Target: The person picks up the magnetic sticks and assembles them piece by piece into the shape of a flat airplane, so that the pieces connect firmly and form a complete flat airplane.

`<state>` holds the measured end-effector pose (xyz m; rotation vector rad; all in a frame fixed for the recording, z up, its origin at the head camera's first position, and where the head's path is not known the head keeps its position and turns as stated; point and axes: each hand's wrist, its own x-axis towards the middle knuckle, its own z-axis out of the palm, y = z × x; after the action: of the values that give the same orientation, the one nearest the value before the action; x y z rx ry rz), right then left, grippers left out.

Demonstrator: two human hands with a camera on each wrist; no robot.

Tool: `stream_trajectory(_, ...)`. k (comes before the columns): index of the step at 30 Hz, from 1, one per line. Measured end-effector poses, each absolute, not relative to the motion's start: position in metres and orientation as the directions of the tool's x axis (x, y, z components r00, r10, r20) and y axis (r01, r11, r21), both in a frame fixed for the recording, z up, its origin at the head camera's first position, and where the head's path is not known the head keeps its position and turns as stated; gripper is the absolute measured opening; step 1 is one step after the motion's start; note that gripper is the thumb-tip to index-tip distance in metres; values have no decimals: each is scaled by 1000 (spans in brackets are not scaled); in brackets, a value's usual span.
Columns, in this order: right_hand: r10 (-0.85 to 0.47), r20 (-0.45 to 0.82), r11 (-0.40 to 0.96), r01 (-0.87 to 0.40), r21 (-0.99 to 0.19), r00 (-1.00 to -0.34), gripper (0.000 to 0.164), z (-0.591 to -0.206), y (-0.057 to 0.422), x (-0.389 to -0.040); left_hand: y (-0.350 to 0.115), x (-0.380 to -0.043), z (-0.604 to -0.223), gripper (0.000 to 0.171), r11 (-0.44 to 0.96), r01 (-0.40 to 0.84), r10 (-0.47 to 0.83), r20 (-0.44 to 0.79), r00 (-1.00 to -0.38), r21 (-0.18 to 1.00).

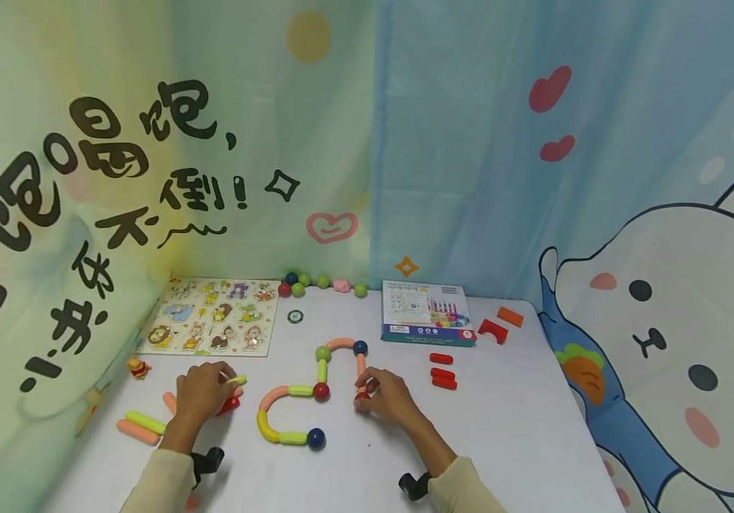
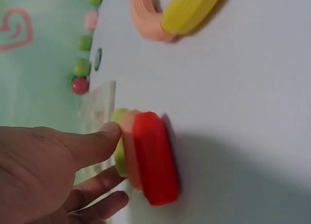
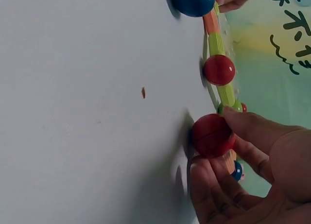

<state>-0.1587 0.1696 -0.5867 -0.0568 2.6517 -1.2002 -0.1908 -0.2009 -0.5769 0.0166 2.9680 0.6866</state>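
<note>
My left hand [image 1: 200,392] pinches a light green stick [image 2: 119,156] between thumb and fingers. Right against it are a peach stick [image 2: 129,148] and a red stick [image 2: 155,158] on the table. With thumb and fingertips, my right hand [image 1: 391,400] holds a red ball [image 3: 213,135] at the end of a peach stick [image 1: 361,365]. This is one end of a winding chain of sticks and balls, through a navy ball [image 1: 360,348], a green ball [image 1: 323,353] and another red ball [image 1: 321,391]. Past a yellow curved piece [image 1: 266,427], a navy ball [image 1: 316,439] forms its other end.
Loose peach and green sticks [image 1: 145,422] lie left of my left hand. A picture board [image 1: 271,342] is at the back left, with several balls [image 1: 298,290] beside it. Right of the chain are a box [image 1: 427,313], red sticks [image 1: 442,359] and an orange block [image 1: 510,316].
</note>
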Motion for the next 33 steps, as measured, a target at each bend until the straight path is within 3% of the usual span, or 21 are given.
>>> stream_trajectory(4,-147,-190,650,50,-758,-971,34,-586,172,-154,-204,-197,-577,18,881,-60,42,-204,-978,469)
stream_trajectory(7,-145,-210,643,69,-763,-967,37,-586,174,-151,-200,-198,-575,17,884,-48,54,-203,-978,466)
stream_trajectory(11,-149,-205,638,65,-768,-967,38,-586,175,-150,-174,-193,-571,15,871,80,100,-16,-995,484)
stream_trajectory(14,-155,-182,635,43,-772,-971,37,-588,176,-150,-136,-189,-567,17,817,221,186,120,-975,533)
stream_trajectory(18,-164,-145,629,9,-777,-976,35,-591,178,-149,-78,-184,-572,21,744,361,329,162,-930,563)
stream_trajectory(24,-166,-122,619,-7,-786,-979,34,-594,180,-150,-33,-181,-594,19,777,444,414,169,-894,447)
stream_trajectory(33,-147,-126,596,13,-803,-981,33,-594,178,-150,-30,-180,-602,14,824,503,453,231,-861,260)
